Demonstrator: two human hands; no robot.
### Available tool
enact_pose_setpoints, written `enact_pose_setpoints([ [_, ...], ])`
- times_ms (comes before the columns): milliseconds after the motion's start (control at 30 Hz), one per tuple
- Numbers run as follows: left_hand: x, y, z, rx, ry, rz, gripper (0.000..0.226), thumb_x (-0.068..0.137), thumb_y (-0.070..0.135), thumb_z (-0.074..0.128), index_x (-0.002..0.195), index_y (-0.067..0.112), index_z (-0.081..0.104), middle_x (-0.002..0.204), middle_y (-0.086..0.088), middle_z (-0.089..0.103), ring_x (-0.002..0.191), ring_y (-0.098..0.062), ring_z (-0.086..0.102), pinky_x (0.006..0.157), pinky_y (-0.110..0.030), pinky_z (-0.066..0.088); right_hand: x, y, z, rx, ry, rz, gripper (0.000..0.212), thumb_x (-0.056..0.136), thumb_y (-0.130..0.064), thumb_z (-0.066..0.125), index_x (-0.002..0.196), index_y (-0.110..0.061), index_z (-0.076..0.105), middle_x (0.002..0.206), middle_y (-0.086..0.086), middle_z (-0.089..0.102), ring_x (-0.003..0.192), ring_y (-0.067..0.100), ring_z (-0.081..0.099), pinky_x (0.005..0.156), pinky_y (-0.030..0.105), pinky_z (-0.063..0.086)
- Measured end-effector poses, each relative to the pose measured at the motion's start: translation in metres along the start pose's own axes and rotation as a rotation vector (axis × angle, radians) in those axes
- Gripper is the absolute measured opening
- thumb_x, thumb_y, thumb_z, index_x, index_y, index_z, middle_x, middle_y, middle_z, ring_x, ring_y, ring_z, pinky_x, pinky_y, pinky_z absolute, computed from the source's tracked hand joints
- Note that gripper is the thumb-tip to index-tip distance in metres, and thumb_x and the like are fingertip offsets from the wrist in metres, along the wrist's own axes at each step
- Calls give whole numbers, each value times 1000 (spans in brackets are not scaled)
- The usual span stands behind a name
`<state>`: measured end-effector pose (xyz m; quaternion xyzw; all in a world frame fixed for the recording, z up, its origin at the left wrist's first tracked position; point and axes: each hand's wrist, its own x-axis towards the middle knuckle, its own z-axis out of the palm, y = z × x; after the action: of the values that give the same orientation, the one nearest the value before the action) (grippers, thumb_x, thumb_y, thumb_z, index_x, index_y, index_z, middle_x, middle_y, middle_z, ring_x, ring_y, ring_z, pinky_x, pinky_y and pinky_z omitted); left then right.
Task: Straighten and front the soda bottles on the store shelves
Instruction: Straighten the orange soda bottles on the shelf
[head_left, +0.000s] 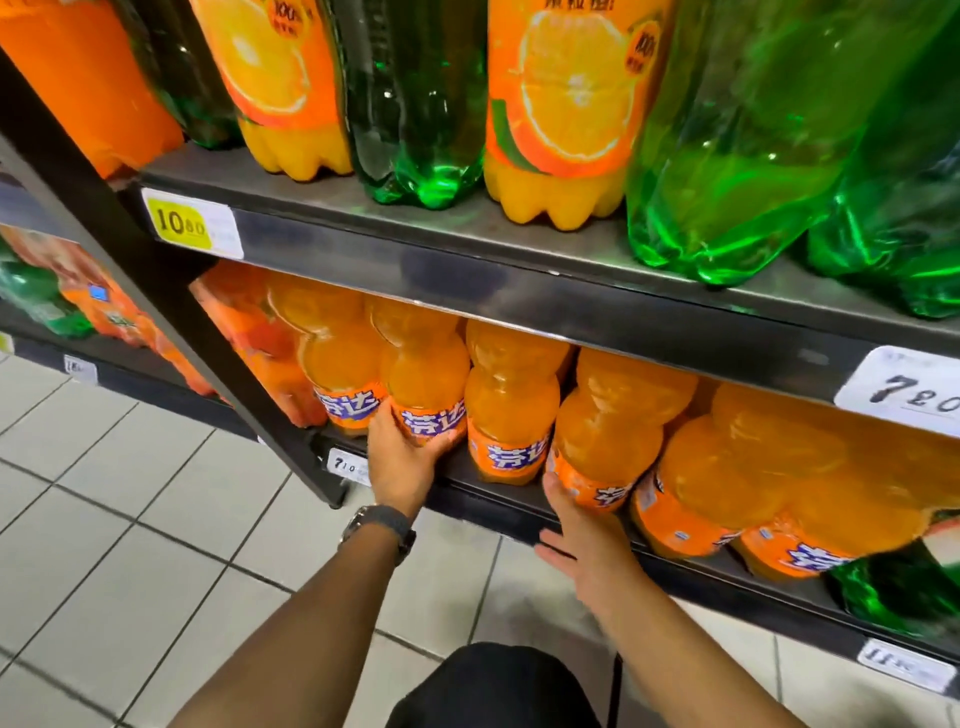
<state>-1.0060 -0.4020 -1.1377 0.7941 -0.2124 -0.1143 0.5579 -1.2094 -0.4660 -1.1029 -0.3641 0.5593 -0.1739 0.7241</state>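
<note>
Left hand (402, 462): we find it gripping the base of the second orange bottle (426, 374), with the thumb and fingers curled round the label.
Right hand (582, 540): we note the fingers extended against the lower label of the fourth orange bottle (608, 441), with the thumb spread clear.
Bottle location: both stand in the front row on the lower shelf (488, 506), with one orange bottle between them.
Upper shelf (519, 291): we record green and orange bottles.
</note>
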Motion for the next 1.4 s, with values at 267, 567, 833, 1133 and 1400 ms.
enact_pose_setpoints([
  [267, -6, -6, 0, -88, 0, -36, 84, 60, 29, 91, 128, 17, 44, 127, 1, 55, 114, -11, 58, 98, -36, 49, 19, 4, -20, -317, 254, -572, 65, 67, -55, 77, 122, -47, 42, 112, -18, 60, 98, 11, 61, 75, 26, 56],
  [567, -62, 2, 34, 39, -65, -80, 66, 59, 8, 84, 114, 15, 47, 114, -7, 50, 106, -22, 53, 94, -46, 48, 17, 11, -28, -615, 343, -476, 59, 86, -43, 64, 132, -19, 35, 129, 8, 55, 110, 33, 57, 85, 42, 51],
  [833, -78, 20, 71, 67, -111, -51, 102, 54, 19, 93, 135, 19, 32, 127, -3, 36, 119, -16, 42, 99, -26, 40, 9, 19, -29, -614, 373, -482, 71, 84, -43, 67, 139, -25, 25, 142, 3, 42, 123, 30, 49, 92, 42, 48],
  [1133, -64, 6, 62, 21, -153, 29, 82, 63, 28, 88, 133, 26, 45, 121, 6, 53, 112, -8, 53, 93, -25, 46, 12, 27, -17, -563, 475, -404, 89, 81, -42, 69, 146, -25, 11, 145, 10, 26, 124, 36, 43, 87, 46, 48],
  [1400, -67, 8, 67, 48, -20, -20, 85, 52, 33, 93, 120, 17, 45, 115, 3, 47, 107, -11, 52, 83, -14, 41, 18, 28, -24, -420, 410, -493, 84, 76, -33, 78, 141, -25, 26, 140, 2, 43, 122, 27, 49, 91, 41, 49],
])
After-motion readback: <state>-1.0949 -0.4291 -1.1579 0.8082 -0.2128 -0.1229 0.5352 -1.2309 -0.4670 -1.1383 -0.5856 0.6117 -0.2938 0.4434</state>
